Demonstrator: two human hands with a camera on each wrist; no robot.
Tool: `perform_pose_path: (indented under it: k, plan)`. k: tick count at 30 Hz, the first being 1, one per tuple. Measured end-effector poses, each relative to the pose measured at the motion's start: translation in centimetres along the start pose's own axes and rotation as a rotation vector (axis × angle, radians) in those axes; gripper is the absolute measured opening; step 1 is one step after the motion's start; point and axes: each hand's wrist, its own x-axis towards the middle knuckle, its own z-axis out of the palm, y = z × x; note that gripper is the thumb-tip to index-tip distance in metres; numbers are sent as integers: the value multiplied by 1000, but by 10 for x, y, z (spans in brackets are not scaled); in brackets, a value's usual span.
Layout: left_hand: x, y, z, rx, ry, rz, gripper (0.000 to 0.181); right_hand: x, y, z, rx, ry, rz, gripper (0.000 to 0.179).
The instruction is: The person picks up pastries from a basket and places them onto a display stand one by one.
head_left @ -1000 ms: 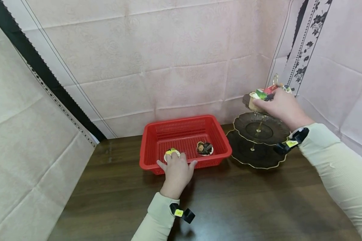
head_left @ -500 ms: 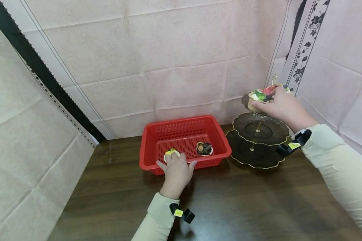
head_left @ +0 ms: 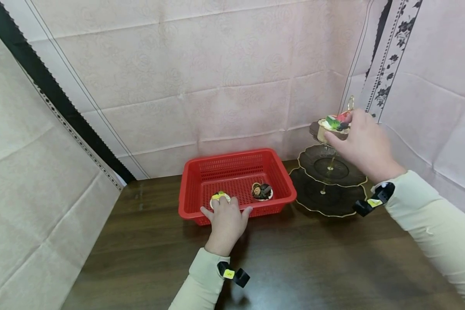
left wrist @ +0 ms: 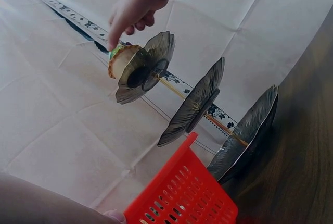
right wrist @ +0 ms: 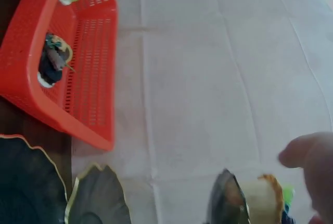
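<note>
My right hand (head_left: pixel 368 144) is beside a decorated toy cupcake (head_left: pixel 330 129) with green and red toppings, on the top plate (head_left: pixel 314 129) of a three-tier cake stand (head_left: pixel 329 168). The right wrist view shows the thumb (right wrist: pixel 299 151) apart from the cupcake's side. Over the cupcake's top, in the left wrist view, one finger of the right hand (left wrist: pixel 136 13) points down. My left hand (head_left: pixel 227 221) reaches over the front rim of a red basket (head_left: pixel 238 161), fingers spread at a yellow-topped cupcake (head_left: pixel 218 198). Its fingertips are partly hidden.
A second cupcake (head_left: pixel 262 191), dark-topped, lies in the basket's right part. The basket stands left of the cake stand on a dark wooden table (head_left: pixel 294 267). Pale cloth (head_left: pixel 224 73) hangs behind and at both sides.
My right hand's fingers have loosened from the cupcake, which stays on the top plate; its wrist has dropped slightly. The left hand has kept its place.
</note>
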Motion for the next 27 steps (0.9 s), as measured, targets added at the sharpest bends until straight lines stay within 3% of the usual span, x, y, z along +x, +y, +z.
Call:
perform_pose_path:
  k: [6,10,15,22,27]
  plan:
    - [-1,-1,0,-3,-1,-3,56,-14,-15,24,5,213,-191,47]
    - [-1,-1,1,3,-2,-4,57,-20,-23,47,-1,265,-279,36]
    - [-1,-1,3,11,-4,-6,58,-21,-34,76,59,144,-257,38]
    - [-1,-1,2,26,6,6,59,-17,-49,115,193,-118,-94,43]
    - [1,-1,3,54,2,10,59,-13,-58,144,266,-250,-5,56]
